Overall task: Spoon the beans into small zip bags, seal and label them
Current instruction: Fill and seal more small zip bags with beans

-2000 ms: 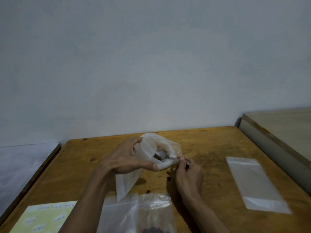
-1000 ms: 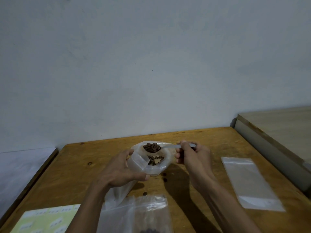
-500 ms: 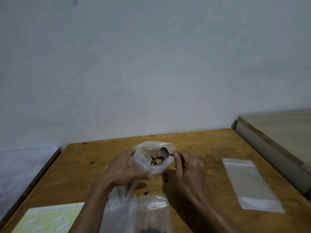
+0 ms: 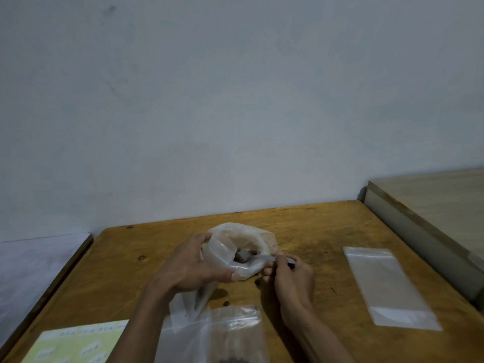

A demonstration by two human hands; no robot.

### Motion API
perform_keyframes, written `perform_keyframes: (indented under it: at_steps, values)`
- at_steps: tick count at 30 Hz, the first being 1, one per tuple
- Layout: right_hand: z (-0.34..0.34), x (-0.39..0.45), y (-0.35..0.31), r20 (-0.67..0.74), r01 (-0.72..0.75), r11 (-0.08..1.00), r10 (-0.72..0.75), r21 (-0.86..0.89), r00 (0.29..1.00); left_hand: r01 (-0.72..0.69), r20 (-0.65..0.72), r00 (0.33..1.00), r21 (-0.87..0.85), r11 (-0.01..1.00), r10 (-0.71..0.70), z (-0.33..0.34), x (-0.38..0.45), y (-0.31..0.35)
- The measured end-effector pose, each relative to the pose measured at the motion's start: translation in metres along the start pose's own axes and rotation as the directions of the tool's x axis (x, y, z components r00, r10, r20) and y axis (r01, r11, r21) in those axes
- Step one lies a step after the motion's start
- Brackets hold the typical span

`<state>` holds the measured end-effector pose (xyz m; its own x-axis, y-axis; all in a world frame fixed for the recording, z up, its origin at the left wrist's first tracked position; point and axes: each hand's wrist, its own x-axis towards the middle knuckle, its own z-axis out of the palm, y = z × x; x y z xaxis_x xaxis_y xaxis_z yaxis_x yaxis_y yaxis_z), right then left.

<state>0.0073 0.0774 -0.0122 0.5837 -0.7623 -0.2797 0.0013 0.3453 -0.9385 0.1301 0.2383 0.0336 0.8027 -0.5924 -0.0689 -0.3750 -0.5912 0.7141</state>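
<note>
Behind your wooden table (image 4: 314, 231) stands a bare grey wall. Your left hand (image 4: 188, 268) grips one open bag (image 4: 235, 247), mouth up and tilted toward you. Your right hand (image 4: 290, 273) pinches one spoon (image 4: 246, 256), handle pointing right, bowl inside the bag, seemingly among beans. One empty zip bag (image 4: 387, 284) lies lengthwise, well right; another (image 4: 222, 334) lies nearest you.

Metal spoon (image 4: 245, 256) inside open translucent bean bag (image 4: 242, 238)
</note>
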Motion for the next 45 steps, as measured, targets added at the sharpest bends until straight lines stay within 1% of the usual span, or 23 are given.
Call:
perform_keyframes:
  at_steps: [2, 5, 8, 10, 11, 12, 14, 16, 18, 19, 21, 22, 24, 25, 27, 29, 30, 33, 35, 38, 40, 43, 45]
  values:
    - [-0.004, -0.001, -0.008, -0.011, 0.063, 0.997, -0.063, -0.035, 0.998, 0.04, -0.012, 0.999, 0.029, 0.999, -0.039, 0.001, -0.001, -0.005]
    - [-0.008, -0.006, -0.025, 0.011, 0.145, 0.988, -0.145, -0.053, 0.989, 0.054, -0.042, 0.998, 0.032, 0.998, -0.053, 0.006, -0.001, -0.009]
    - [-0.008, -0.013, -0.044, 0.06, 0.231, 0.972, -0.228, -0.051, 0.972, 0.066, -0.041, 0.997, 0.011, 0.998, -0.066, 0.009, 0.0, -0.01]
    - [-0.005, -0.021, -0.054, 0.13, 0.32, 0.943, -0.308, -0.088, 0.943, 0.072, -0.034, 0.997, 0.0, 0.997, -0.072, 0.01, 0.0, -0.011]
    - [-0.003, -0.024, -0.057, 0.181, 0.385, 0.911, -0.358, -0.15, 0.916, 0.069, -0.036, 0.997, -0.021, 0.997, -0.07, 0.01, 0.0, -0.01]
    - [-0.001, -0.027, -0.057, 0.241, 0.465, 0.854, -0.413, -0.234, 0.878, 0.06, -0.039, 0.997, -0.042, 0.997, -0.061, 0.01, 0.0, -0.01]
    - [0.002, -0.029, -0.056, 0.338, 0.625, 0.696, -0.528, -0.354, 0.779, 0.047, -0.05, 0.998, -0.064, 0.997, -0.05, 0.01, 0.0, -0.009]
    - [0.0, -0.025, -0.053, 0.324, 0.714, 0.578, -0.64, -0.394, 0.697, 0.038, -0.044, 0.998, -0.094, 0.995, -0.043, 0.009, -0.001, -0.007]
    - [-0.006, -0.016, -0.047, 0.288, 0.738, 0.497, -0.702, -0.456, 0.651, 0.045, -0.035, 0.998, -0.118, 0.992, -0.049, 0.007, -0.003, -0.006]
    - [-0.008, -0.012, -0.04, 0.305, 0.725, 0.481, -0.685, -0.494, 0.662, 0.052, -0.033, 0.998, -0.13, 0.99, -0.056, 0.006, -0.004, -0.006]
    - [-0.009, -0.006, -0.023, 0.356, 0.665, 0.505, -0.578, -0.55, 0.734, 0.035, -0.03, 0.999, -0.158, 0.987, -0.04, 0.006, -0.005, -0.003]
    - [-0.009, -0.006, -0.014, 0.345, 0.625, 0.545, -0.533, -0.558, 0.773, 0.018, -0.033, 0.999, -0.168, 0.986, -0.024, 0.005, -0.005, -0.001]
    - [-0.006, -0.006, -0.002, 0.256, 0.522, 0.664, -0.461, -0.535, 0.85, -0.012, -0.039, 0.999, -0.189, 0.982, 0.004, 0.004, -0.005, 0.004]
    - [-0.005, -0.007, 0.0, 0.192, 0.447, 0.743, -0.409, -0.498, 0.892, -0.023, -0.036, 0.999, -0.19, 0.981, 0.016, 0.004, -0.004, 0.006]
    - [-0.001, -0.01, -0.001, 0.076, 0.255, 0.893, -0.245, -0.371, 0.967, -0.045, -0.026, 0.999, -0.167, 0.985, 0.042, 0.0, -0.003, 0.008]
    - [0.002, -0.012, -0.003, 0.032, 0.094, 0.971, -0.089, -0.222, 0.996, -0.06, -0.015, 0.998, -0.155, 0.986, 0.059, -0.004, -0.002, 0.008]
    - [0.003, -0.011, -0.004, 0.023, 0.061, 0.982, -0.058, -0.178, 0.998, -0.067, -0.011, 0.998, -0.15, 0.986, 0.066, -0.006, -0.002, 0.007]
    - [0.002, -0.006, -0.001, -0.002, 0.075, 0.974, -0.077, -0.214, 0.997, -0.078, 0.008, 0.997, -0.133, 0.988, 0.08, -0.01, -0.005, 0.006]
    - [0.002, -0.006, -0.001, -0.001, 0.123, 0.95, -0.128, -0.288, 0.992, -0.081, 0.006, 0.997, -0.11, 0.991, 0.083, -0.009, -0.006, 0.004]
    - [0.002, -0.01, -0.005, 0.032, 0.206, 0.918, -0.207, -0.34, 0.978, -0.07, -0.006, 0.998, -0.112, 0.991, 0.07, -0.009, -0.007, 0.001]
    - [0.0, -0.013, -0.009, 0.041, 0.242, 0.909, -0.242, -0.34, 0.969, -0.043, 0.004, 0.999, -0.097, 0.994, 0.044, -0.008, -0.007, -0.001]
    - [-0.003, -0.011, -0.013, 0.025, 0.269, 0.9, -0.278, -0.344, 0.96, -0.007, -0.022, 1.0, -0.082, 0.997, 0.005, -0.004, -0.005, -0.006]
    - [-0.005, -0.01, -0.017, 0.02, 0.26, 0.913, -0.267, -0.314, 0.963, -0.001, -0.019, 1.0, -0.073, 0.997, -0.001, -0.001, -0.005, -0.009]
